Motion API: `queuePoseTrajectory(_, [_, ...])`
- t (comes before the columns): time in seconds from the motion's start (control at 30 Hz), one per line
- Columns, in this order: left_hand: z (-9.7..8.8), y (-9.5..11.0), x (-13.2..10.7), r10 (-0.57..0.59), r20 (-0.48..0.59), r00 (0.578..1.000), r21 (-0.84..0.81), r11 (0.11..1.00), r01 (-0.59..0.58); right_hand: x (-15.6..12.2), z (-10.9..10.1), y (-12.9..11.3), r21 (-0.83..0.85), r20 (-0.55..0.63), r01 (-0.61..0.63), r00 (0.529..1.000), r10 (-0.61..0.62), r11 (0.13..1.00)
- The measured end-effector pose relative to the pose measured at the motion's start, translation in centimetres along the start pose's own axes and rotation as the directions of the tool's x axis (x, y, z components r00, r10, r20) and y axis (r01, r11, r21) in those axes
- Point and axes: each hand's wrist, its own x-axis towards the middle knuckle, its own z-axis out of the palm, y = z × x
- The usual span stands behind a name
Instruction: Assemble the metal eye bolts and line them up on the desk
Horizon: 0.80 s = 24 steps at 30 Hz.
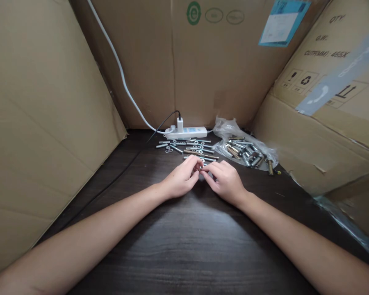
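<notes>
Pinch narrow in both left hand [182, 180] and right hand [224, 182], fingertips nearly meeting, seemingly on a small part [201, 167], mostly hidden; cannot tell its shape. Held low over the table [197, 241], just short of the bolts [176, 148] and rings [196, 148], with the bag [225, 129] of metal pieces [249, 153] off to the right. To work well, steady with one hand and adjust gently with the other, keeping pressure light. Work low to soften any drop, and avoid nudging the loose bolts.
</notes>
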Motion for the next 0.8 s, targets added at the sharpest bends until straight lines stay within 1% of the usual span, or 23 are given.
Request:
queuePoseTrajectory(0.1, [-0.4,0.1,0.0,-0.021,0.012,1.000,0.104,0.994,0.019,0.0,0.1,0.1,0.032,-0.009,-0.037,0.999,0.038,0.999])
queuePoseTrajectory(0.3, [-0.7,0.1,0.3,0.018,0.056,0.998,0.231,0.973,-0.030,-0.1,0.3,0.2,0.075,0.008,-0.069,0.998,0.068,0.995])
queuePoseTrajectory(0.4, [-0.8,0.1,0.4,0.019,0.071,0.997,0.300,0.953,-0.040,-0.1,0.3,0.2,0.091,0.012,-0.078,0.997,0.078,0.993])
queuePoseTrajectory(0.5, [-1.0,0.0,0.5,0.002,0.077,0.997,0.423,0.905,-0.034,0.0,0.2,0.1,0.134,-0.018,-0.116,0.993,0.119,0.984])
queuePoseTrajectory(0.63, [-1.1,-0.5,0.5,-0.025,0.084,0.996,0.587,0.809,-0.029,0.1,-0.1,0.1,0.197,-0.069,-0.169,0.980,0.186,0.966])
queuePoseTrajectory(0.7, [-1.1,-0.8,0.5,-0.029,0.092,0.995,0.619,0.784,-0.034,0.1,-0.1,0.0,0.218,-0.069,-0.170,0.980,0.189,0.961])
queuePoseTrajectory(0.8, [-1.0,-1.1,0.4,-0.029,0.111,0.993,0.616,0.787,-0.046,0.1,-0.1,0.0,0.242,-0.061,-0.173,0.979,0.193,0.955])
